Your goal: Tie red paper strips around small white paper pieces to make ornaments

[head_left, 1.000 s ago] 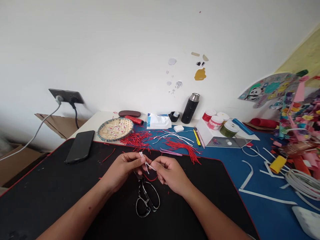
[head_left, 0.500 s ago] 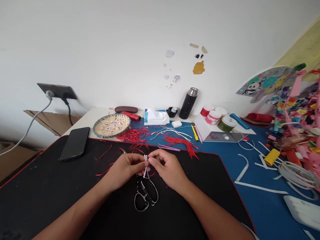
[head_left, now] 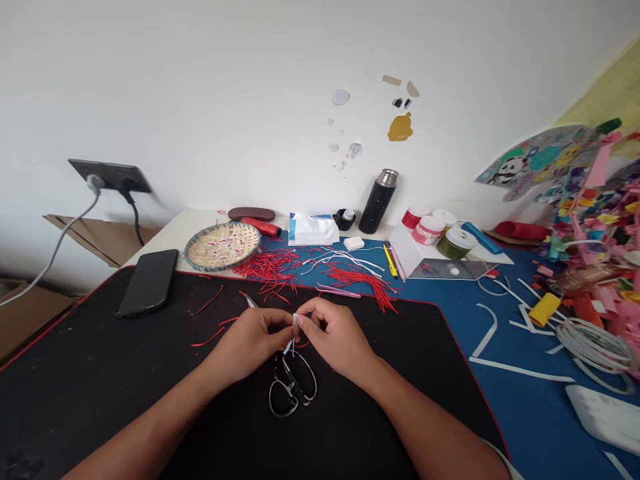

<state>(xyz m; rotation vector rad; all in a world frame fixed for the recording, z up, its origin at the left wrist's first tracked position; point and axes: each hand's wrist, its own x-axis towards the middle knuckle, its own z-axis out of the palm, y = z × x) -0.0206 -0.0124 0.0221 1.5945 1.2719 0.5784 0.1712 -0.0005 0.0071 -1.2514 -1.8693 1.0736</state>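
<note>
My left hand [head_left: 250,340] and my right hand [head_left: 334,337] meet over the black mat [head_left: 100,387], fingertips pinched together on a thin white paper strip [head_left: 293,323] that is folded and hangs down between them. Black-handled scissors [head_left: 290,385] lie on the mat right under the hands. Loose red paper strips [head_left: 270,270] are scattered just beyond, with a second red bundle [head_left: 363,283] and some white strips [head_left: 345,259] on the blue mat.
A black phone [head_left: 149,282] lies at the mat's left. A woven basket [head_left: 223,245], tissue pack [head_left: 311,230], black flask [head_left: 379,200], paint jars [head_left: 430,230] and a clear stand [head_left: 440,267] line the back. Colourful paper craft [head_left: 595,220] and white strips [head_left: 520,370] crowd the right.
The hands have drawn closer together and the white strip, held spread between them before, is now folded upright between the fingertips. The view shifted slightly.
</note>
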